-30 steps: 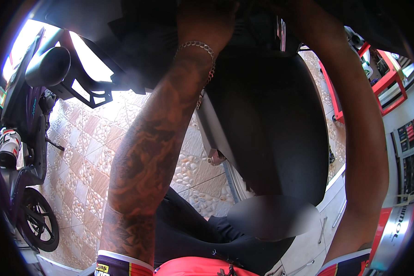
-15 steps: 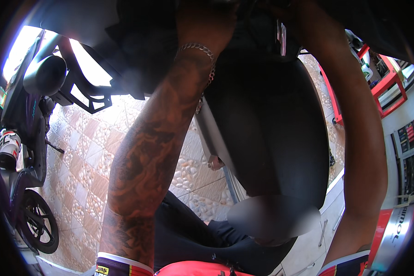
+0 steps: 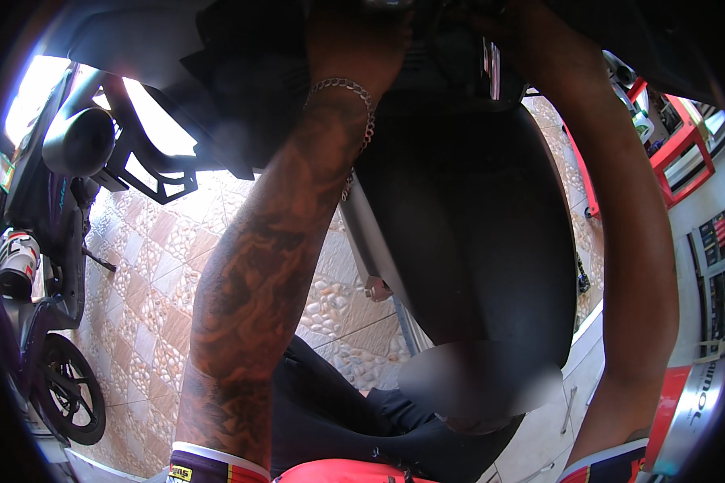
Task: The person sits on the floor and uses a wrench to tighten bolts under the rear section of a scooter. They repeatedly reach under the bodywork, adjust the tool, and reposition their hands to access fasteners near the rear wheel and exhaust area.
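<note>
Both arms reach up and away into the shadowed dark underside of a vehicle (image 3: pixel 250 105), probably a motorcycle. My left hand (image 3: pixel 354 52), below which a silver chain bracelet (image 3: pixel 369 121) circles the wrist, lies against dark parts at the top; its fingers are lost in shadow. Further right, my right hand (image 3: pixel 532 40) is up among the same parts, its fingers too dark to make out. Between the hands is a small shiny metal strip (image 3: pixel 491 71). Below them a wide black curved piece (image 3: pixel 475 225), a tyre or mudguard, fills the middle, beside a grey metal bar (image 3: pixel 366 233).
At the left stands another motorcycle with a black wheel (image 3: pixel 68 386) and a rounded silencer (image 3: pixel 79 141). A red metal stand (image 3: pixel 685 149) with bottles is at the right, above a red and white container (image 3: pixel 685 410). Patterned pebble tiles (image 3: pixel 149 266) cover the floor.
The view has shifted very slightly, and the dark parts near the hands look a little lighter. Both arms keep nearly the same pose.
</note>
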Motion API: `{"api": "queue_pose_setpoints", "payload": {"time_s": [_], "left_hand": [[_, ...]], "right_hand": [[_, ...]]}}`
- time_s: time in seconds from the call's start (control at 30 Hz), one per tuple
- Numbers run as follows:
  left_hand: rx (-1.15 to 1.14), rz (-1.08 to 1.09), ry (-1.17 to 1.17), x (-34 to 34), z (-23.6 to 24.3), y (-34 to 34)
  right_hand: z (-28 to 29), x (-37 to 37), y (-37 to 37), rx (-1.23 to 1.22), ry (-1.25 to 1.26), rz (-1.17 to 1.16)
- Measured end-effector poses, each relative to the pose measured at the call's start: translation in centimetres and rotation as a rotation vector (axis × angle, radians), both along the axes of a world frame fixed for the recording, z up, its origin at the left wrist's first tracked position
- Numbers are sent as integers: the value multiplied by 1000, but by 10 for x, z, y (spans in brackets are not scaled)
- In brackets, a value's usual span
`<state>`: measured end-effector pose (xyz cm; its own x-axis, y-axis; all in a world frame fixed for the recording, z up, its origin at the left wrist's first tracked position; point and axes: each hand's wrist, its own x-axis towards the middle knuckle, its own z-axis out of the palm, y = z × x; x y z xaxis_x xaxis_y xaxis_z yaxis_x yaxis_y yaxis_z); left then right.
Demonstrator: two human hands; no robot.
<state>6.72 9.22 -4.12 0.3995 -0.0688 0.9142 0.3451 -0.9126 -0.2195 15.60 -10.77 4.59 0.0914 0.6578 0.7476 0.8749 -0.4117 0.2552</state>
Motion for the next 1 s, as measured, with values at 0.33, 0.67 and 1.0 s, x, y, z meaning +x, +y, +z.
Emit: {"api": "queue_pose_setpoints", "payload": {"time_s": [0.33,0.67,1.0], "left_hand": [[80,144,60,2,-3,5],[3,124,122,3,-6,7],[-35,-7,65,0,-10,3]], "right_hand": [[-1,1,0,5,6,14],[-8,-2,-3,28,33,76],[-25,3,-26,-190,494,131]]}}
